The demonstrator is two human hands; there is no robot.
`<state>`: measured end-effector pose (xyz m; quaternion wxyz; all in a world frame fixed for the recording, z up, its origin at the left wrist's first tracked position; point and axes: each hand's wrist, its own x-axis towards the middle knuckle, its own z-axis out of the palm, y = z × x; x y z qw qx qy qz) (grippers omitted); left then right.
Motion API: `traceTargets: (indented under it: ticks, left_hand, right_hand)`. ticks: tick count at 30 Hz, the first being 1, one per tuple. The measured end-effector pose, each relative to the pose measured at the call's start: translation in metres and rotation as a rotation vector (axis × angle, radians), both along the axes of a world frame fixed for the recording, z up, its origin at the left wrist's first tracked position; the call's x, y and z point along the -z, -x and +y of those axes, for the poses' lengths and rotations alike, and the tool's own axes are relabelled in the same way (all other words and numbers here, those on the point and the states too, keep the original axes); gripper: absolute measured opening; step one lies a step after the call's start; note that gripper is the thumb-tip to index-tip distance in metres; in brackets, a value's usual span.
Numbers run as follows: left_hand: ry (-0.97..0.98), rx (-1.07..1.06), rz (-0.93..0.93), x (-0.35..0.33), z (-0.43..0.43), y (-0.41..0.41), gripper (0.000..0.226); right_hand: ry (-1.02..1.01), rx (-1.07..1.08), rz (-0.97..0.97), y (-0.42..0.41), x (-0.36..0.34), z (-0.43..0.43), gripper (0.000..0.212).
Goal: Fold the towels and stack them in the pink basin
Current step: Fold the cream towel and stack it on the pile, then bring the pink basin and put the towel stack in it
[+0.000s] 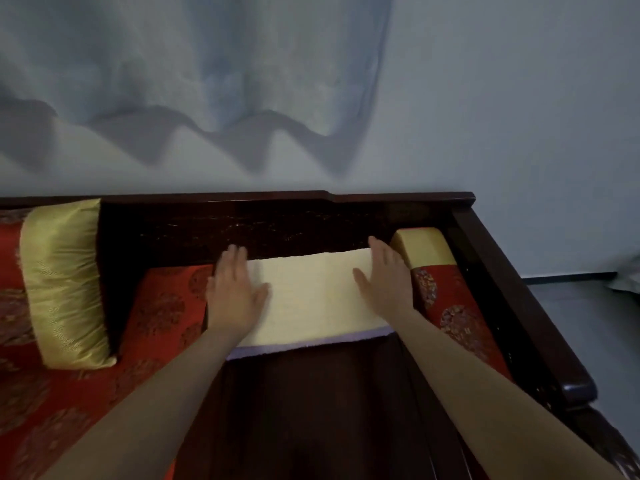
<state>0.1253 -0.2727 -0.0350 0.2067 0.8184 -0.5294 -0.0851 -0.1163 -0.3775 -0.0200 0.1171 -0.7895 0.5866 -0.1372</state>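
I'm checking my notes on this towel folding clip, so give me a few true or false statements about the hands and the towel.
1. The left hand and right hand lie flat on the cream towel. True.
2. The pink basin stands beside the towel. False: no basin is in view.
3. A purple edge shows under the cream towel. True.
4. The cream towel lies on the floor. False: it lies on the sofa.

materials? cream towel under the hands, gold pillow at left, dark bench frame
Cream towel: looks like terry cotton, matte, nubby pile.
Gold pillow: likely satin brocade; sheen, woven pattern.
Bench frame: probably lacquered dark wood; glossy, carved back.
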Motion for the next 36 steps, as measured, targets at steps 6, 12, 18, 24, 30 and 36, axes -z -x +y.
traceTargets:
  ticks: [6, 12, 18, 24, 30, 36]
  left_hand:
    - [-0.232, 0.298, -0.217, 0.044, -0.003, 0.015, 0.07]
    - [-0.269, 0.282, -0.288, 0.055, -0.007, 0.018, 0.072]
    - [-0.218, 0.255, -0.137, 0.014, 0.02, 0.008, 0.074]
    - [0.003, 0.054, 0.191, -0.063, 0.157, -0.083, 0.062]
    - [-0.139, -0.29, 0.164, -0.093, 0.299, -0.183, 0.048]
    - [-0.21, -0.436, 0.25, -0.068, 0.47, -0.265, 0.056]
  right_hand:
    - [-0.099, -0.25, 0.317, -0.001, 0.051, 0.018, 0.067]
    - [-0.102, -0.202, 0.288, -0.002, 0.067, 0.016, 0.07]
    - [-0.222, -0.195, 0.27, -0.012, 0.036, 0.014, 0.065]
    - [-0.167, -0.18, -0.243, -0.065, -0.035, 0.088, 0.051]
    - [-0.359, -0.169, -0.416, -0.156, -0.056, 0.182, 0.041]
    - [-0.553, -0.137, -0.473, -0.254, -0.028, 0.323, 0.047]
